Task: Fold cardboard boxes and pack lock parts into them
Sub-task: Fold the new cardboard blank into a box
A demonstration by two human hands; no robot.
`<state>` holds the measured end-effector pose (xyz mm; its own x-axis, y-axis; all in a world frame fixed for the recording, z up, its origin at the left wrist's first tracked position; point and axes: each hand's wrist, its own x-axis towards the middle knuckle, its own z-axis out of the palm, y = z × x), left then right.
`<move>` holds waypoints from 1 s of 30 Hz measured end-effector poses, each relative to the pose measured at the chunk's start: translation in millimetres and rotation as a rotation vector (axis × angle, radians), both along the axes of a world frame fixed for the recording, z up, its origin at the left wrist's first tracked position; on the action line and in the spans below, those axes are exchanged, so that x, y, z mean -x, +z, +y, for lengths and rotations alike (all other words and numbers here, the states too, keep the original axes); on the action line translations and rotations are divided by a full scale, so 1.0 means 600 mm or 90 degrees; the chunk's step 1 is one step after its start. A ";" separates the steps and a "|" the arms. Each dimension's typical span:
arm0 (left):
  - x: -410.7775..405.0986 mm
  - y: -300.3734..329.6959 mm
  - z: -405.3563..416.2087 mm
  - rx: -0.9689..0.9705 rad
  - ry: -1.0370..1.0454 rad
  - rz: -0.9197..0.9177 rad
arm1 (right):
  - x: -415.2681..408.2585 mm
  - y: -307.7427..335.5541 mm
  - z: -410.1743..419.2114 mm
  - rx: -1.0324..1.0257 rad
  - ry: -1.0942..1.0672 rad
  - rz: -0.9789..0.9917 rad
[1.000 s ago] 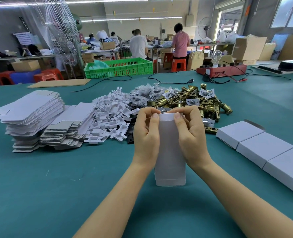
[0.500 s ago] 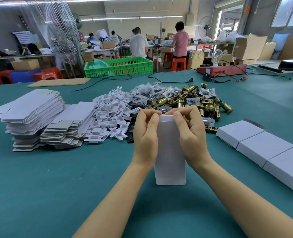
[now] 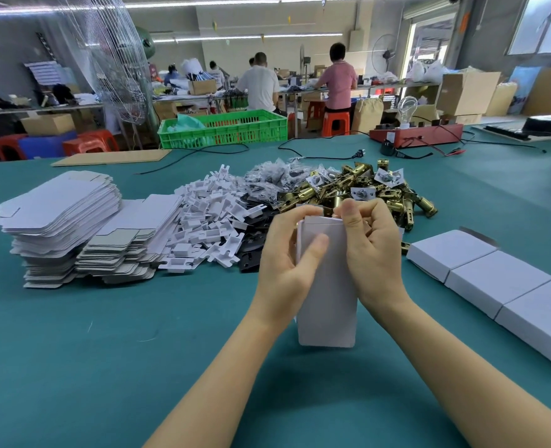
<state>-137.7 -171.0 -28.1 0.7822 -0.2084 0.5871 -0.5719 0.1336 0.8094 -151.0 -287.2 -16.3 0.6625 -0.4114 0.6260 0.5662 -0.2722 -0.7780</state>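
A tall white cardboard box (image 3: 327, 305) stands upright on the green table, held from both sides. My left hand (image 3: 285, 263) grips its left face, thumb across the front. My right hand (image 3: 369, 250) grips its right side, thumb at the top flap. Behind the box lies a heap of brass lock parts (image 3: 364, 192), with bagged small parts (image 3: 272, 179) and white plastic inserts (image 3: 209, 221) to its left. Two stacks of flat white box blanks (image 3: 57, 218) sit at the left. A row of three closed white boxes (image 3: 497, 282) lies at the right.
A green plastic crate (image 3: 222, 129), a flat brown cardboard sheet (image 3: 112, 156) and black cables (image 3: 325, 147) lie at the table's far side. A red tester with a bulb (image 3: 416, 134) stands far right. Several people work at benches beyond.
Both hands have shifted on the box: my left thumb slid down its front and my right thumb now presses at the top flap. The box stays upright in the same place.
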 end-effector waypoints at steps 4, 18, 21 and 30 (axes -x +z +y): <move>0.006 -0.005 0.003 -0.002 -0.056 0.044 | 0.003 0.006 -0.004 0.013 -0.014 0.003; 0.004 -0.001 0.011 0.047 -0.070 0.055 | 0.010 0.009 -0.012 0.010 0.110 0.036; 0.000 0.002 0.016 0.077 -0.073 0.084 | 0.012 0.012 -0.015 0.033 0.174 0.071; -0.014 0.000 0.023 0.041 -0.034 0.117 | 0.007 0.002 -0.010 0.039 0.158 0.069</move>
